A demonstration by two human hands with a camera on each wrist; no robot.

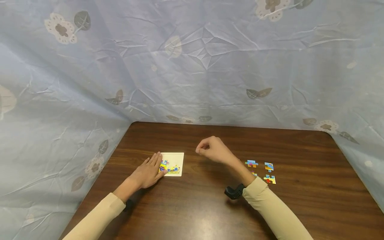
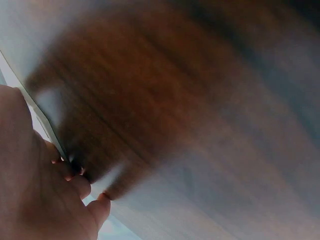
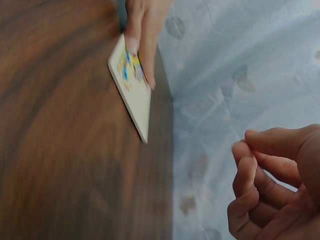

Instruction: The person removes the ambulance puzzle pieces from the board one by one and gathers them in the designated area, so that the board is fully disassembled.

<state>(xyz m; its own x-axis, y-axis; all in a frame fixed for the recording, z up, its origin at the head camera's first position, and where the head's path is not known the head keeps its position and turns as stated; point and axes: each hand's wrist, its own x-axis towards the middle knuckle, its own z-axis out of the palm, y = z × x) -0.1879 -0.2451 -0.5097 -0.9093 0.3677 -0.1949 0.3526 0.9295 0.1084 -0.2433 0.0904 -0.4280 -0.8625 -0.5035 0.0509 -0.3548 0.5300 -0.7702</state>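
My left hand lies flat over the left part of a cream puzzle board, its fingers straight. Colourful fitted jigsaw pieces show in the board's lower part beside the thumb; what lies under the hand is hidden. My right hand is raised above the table to the right of the board. In the right wrist view the right hand has curled fingers, and the thumb meets the index fingertip; no piece shows between them. Only the board's edge is visible past the left hand in the left wrist view.
Several loose jigsaw pieces lie right of the right forearm, among them a blue one and a yellow-red one; the forearm partly covers another. A black wrist mount hangs under the right wrist. Patterned cloth borders the brown table.
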